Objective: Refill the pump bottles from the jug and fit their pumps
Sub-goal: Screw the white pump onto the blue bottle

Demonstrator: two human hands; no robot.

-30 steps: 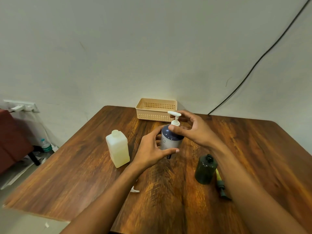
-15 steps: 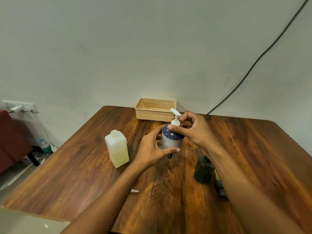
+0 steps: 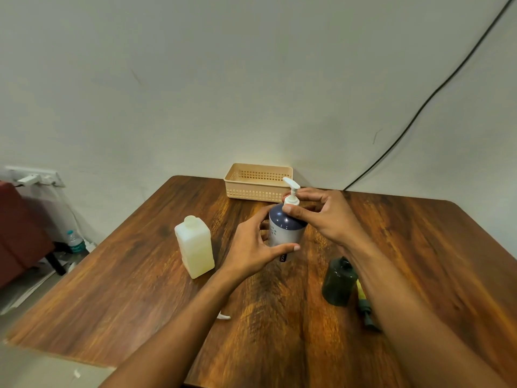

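Observation:
A navy and white pump bottle (image 3: pixel 282 229) stands upright mid-table. My left hand (image 3: pixel 253 249) wraps around its body from the left. My right hand (image 3: pixel 321 217) pinches the collar of the white pump (image 3: pixel 291 191) seated in the bottle's neck; the pump's nozzle points away to the left. A white square jug (image 3: pixel 195 246) with its cap on stands to the left. A dark green bottle (image 3: pixel 339 281) stands to the right, partly behind my right forearm, with a yellow and green pump (image 3: pixel 365 306) lying beside it.
A beige slotted basket (image 3: pixel 257 182) sits at the table's far edge against the wall. A small white piece (image 3: pixel 223 317) lies on the wooden table (image 3: pixel 126 289) under my left forearm. A black cable runs up the wall at the right.
The white pump head has turned: its nozzle pointed right a second ago and now points away to the left. Both hands have stayed on the bottle.

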